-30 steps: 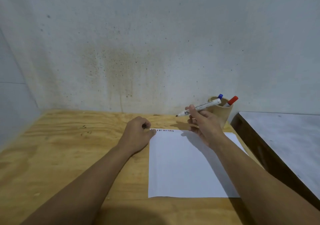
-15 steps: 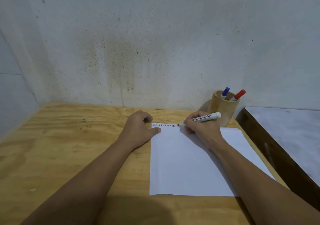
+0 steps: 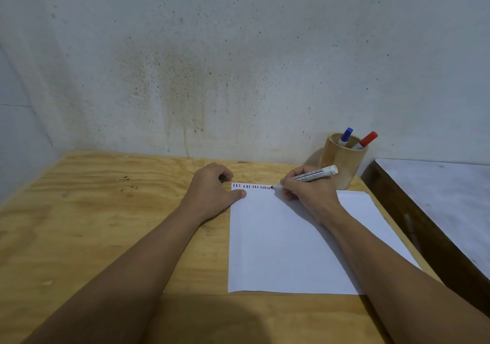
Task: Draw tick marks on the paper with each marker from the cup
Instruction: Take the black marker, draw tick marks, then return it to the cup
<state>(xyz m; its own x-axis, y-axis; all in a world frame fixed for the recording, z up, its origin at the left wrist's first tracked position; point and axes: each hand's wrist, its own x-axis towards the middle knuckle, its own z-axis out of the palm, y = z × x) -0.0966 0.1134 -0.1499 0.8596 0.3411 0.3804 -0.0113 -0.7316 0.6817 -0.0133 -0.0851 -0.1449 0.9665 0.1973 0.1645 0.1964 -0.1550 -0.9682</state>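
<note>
A white sheet of paper [image 3: 281, 243] lies on the wooden table, with a row of several short red, blue and dark tick marks [image 3: 252, 186] along its top edge. My right hand [image 3: 309, 192] grips an uncapped white marker [image 3: 314, 174]; its dark tip touches the paper at the right end of the row. My left hand [image 3: 212, 192] is loosely curled, its thumb pressing the paper's top left corner. Behind my right hand stands a wooden cup [image 3: 344, 160] holding a blue-capped marker [image 3: 345, 136] and a red-capped marker [image 3: 367, 140].
The plywood table [image 3: 92, 211] meets a stained grey wall at the back. A lower grey-topped surface with a dark edge [image 3: 434, 211] adjoins on the right, just past the cup and paper.
My right hand came down from above the paper and set the marker tip at the right end of the tick row. The left hand stayed on the corner.
</note>
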